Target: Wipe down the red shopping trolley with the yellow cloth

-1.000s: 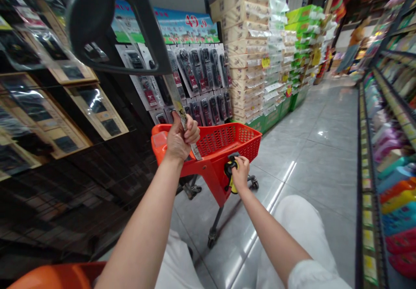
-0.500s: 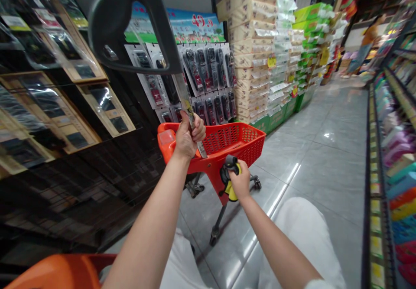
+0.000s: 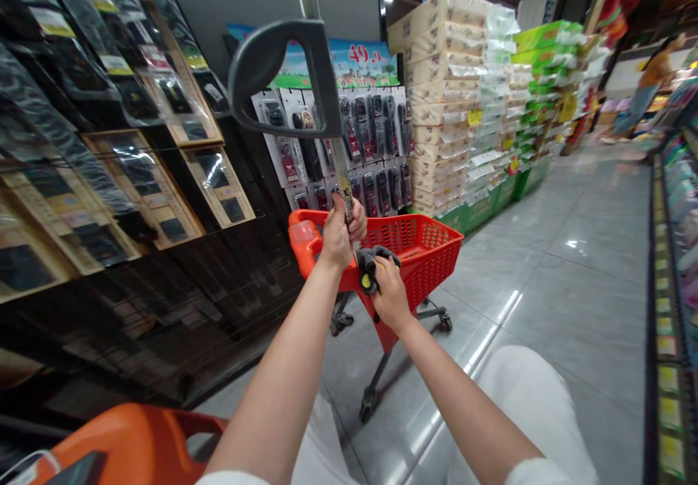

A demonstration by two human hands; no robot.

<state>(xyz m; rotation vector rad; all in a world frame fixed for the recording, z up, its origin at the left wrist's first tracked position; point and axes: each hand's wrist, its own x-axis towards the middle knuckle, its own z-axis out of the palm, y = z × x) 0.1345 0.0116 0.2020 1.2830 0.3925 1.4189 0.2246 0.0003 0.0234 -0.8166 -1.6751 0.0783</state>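
Note:
A metal pole with a dark grey loop handle (image 3: 321,81) stands upright in front of me, leaning slightly. My left hand (image 3: 343,232) is closed round its lower part, under the handle. Fingers bent, my right hand (image 3: 390,292) grips a dark grey and yellow cloth-like item (image 3: 368,270) just below and right of my left hand, close to the pole's lower end. Both hands are over the near side of a red shopping cart (image 3: 414,241) with a perforated basket. Whether the grey item touches the pole is hard to tell.
Packaged goods hang on a dark rack (image 3: 136,172) at left. Stacked cartons (image 3: 441,107) stand behind the cart. An orange cart part (image 3: 125,441) is at bottom left, shelves (image 3: 668,369) line the right, and a person (image 3: 648,81) is far off at right.
My right hand has moved up and left with the grey and yellow item, towards the pole's lower end. My left hand still grips the pole. The whole view has shifted, placing surroundings further right.

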